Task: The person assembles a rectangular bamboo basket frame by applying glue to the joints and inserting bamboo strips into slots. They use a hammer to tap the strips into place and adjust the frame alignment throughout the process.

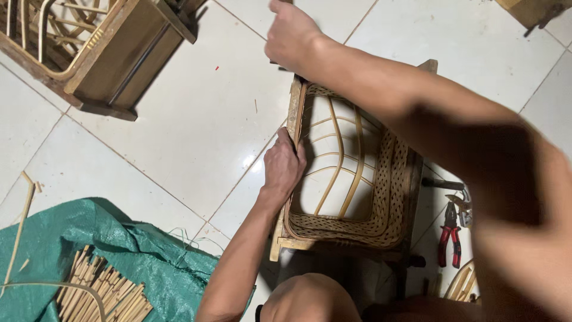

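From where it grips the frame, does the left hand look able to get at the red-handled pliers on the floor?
Probably not directly. The left hand grips the woven frame's left edge, while the pliers lie beyond its right side, with the frame and the right forearm between.

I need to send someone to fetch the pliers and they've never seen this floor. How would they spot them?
Start at the woven rattan seat frame that both hands grip on the white tiled floor. Just past its right side, on the tiles, lies a small cluster of tools. The pliers are the one with bright red handles, set apart from the grey metal tool above them.
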